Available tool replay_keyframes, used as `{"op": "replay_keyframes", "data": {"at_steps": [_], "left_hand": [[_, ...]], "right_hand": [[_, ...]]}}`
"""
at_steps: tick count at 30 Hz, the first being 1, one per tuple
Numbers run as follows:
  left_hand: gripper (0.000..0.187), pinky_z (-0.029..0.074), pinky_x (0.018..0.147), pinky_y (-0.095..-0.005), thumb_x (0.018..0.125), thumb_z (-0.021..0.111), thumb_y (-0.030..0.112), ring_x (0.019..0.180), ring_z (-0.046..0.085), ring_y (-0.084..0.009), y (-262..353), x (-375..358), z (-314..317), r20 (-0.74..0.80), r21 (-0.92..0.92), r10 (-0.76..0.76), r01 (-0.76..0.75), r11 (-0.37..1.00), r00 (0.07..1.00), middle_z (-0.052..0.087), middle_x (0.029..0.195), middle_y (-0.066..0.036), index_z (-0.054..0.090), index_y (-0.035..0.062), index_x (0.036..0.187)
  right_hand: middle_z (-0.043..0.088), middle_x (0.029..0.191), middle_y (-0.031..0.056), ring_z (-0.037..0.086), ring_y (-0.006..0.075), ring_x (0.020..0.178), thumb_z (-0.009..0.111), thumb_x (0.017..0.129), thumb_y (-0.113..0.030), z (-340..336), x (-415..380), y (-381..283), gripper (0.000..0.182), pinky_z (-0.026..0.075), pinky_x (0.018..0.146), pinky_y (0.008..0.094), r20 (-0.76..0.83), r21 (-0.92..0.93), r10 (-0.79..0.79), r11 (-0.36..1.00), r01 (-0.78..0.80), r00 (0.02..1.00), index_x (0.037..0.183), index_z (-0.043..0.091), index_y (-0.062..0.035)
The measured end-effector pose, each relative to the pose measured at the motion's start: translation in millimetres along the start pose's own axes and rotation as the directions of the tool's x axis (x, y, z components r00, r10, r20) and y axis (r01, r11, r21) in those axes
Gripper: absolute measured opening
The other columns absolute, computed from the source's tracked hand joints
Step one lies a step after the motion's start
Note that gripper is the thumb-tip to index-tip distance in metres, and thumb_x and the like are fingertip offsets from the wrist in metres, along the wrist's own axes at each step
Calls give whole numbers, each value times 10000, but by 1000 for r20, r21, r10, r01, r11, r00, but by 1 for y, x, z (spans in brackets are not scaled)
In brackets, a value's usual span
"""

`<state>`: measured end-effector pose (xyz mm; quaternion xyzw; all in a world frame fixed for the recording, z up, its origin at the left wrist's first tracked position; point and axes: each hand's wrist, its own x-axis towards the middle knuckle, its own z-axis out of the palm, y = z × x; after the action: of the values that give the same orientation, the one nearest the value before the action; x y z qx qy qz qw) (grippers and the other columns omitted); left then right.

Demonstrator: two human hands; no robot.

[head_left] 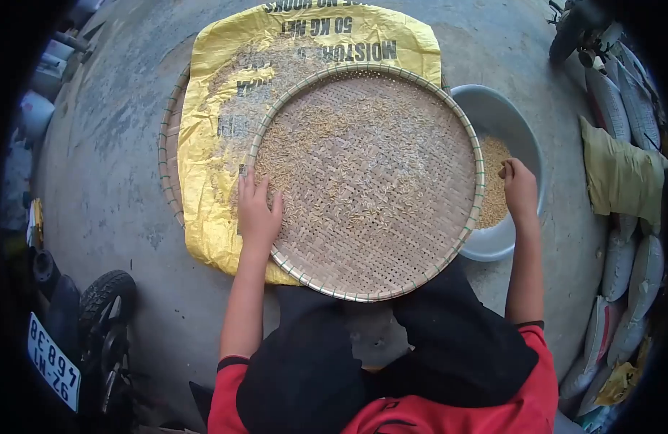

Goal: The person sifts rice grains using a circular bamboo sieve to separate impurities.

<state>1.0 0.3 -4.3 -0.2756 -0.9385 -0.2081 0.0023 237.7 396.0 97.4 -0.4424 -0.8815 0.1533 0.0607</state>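
Note:
A round woven bamboo winnowing tray (377, 267) with yellowish grains (305, 141) scattered on it rests partly over my knees. My left hand (259, 213) lies at its left rim, fingers stretched out and spread, the thumb reaching inside over the grains. My right hand (520, 189) is held above a grey basin (497, 108) on the right, with its fingers closed together. What those fingers hold, if anything, is hidden. Inside the basin lies a heap of similar grains (495, 184), partly covered by the tray's edge.
Under the tray is a yellow printed sack (211, 152) strewn with husks, lying over another woven tray (170, 145). A motorbike wheel (106, 304) stands at lower left. Filled sacks (619, 267) are stacked along the right, and another vehicle's wheel (565, 40) shows at upper right.

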Motion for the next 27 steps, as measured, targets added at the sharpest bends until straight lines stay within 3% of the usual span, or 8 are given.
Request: {"op": "replay_keyframes", "data": {"at_steps": [4,7,9,10,14,16,20,27], "left_hand": [[395,303,1041,-465,835,591,246,1287,308,-432,-1,0,1,-9,-10,9,-9,1000,1000,340,1421,-176,575,24,1162],[384,290,1052,-451,830,603,218,1289,320,-406,3,1,-3,-4,-19,-5,5,1000,1000,346,1411,-197,574,11,1151],[382,290,1051,-451,831,602,219,1289,321,-406,4,1,-2,-10,-13,-2,2,1000,1000,348,1410,-197,575,12,1151],[380,291,1050,-451,832,601,219,1288,322,-406,4,1,-2,-17,-6,2,-2,1000,1000,350,1408,-198,576,14,1151],[380,291,1049,-451,833,601,221,1289,324,-400,2,1,-2,-21,-9,15,-15,1000,1000,348,1409,-198,576,13,1150],[378,291,1049,-451,832,601,219,1288,325,-399,3,1,-2,-12,-12,-2,2,1000,1000,348,1410,-198,579,13,1148],[393,314,1034,-466,844,582,262,1287,310,-432,0,1,0,-22,1,14,-14,1000,1000,352,1413,-173,581,24,1157],[398,309,1040,-463,835,584,252,1293,306,-424,-1,1,1,-15,-1,2,-2,1000,1000,347,1416,-177,578,27,1163]], "right_hand": [[639,807,126,635,281,805,591,853,-167,9,10,26,211,486,700,363,138,-21,96,995,-94,986,1004,593,-18],[630,795,112,628,241,776,661,805,-168,0,6,35,291,486,700,353,49,-144,129,982,-121,990,1042,591,-15],[616,794,86,606,198,739,716,757,-160,-1,3,36,362,481,676,338,-260,100,-39,993,67,965,1060,587,-9],[616,794,86,606,198,739,716,757,-160,-2,3,35,362,481,676,338,-261,100,-39,993,68,965,1060,587,-9],[598,808,70,577,162,708,703,766,-120,-14,-14,-26,312,474,660,311,-8,277,-303,915,293,953,1043,599,-20],[587,798,71,570,172,696,687,774,-99,-5,-26,-58,251,479,662,307,169,355,-536,816,456,827,1008,616,-41],[601,830,92,597,251,760,687,754,-112,30,-34,-85,227,480,695,353,400,360,-700,713,601,591,961,615,-50],[585,855,91,600,264,800,698,750,-166,38,-41,-96,248,478,704,368,528,317,-641,757,571,557,965,622,-71]]}}
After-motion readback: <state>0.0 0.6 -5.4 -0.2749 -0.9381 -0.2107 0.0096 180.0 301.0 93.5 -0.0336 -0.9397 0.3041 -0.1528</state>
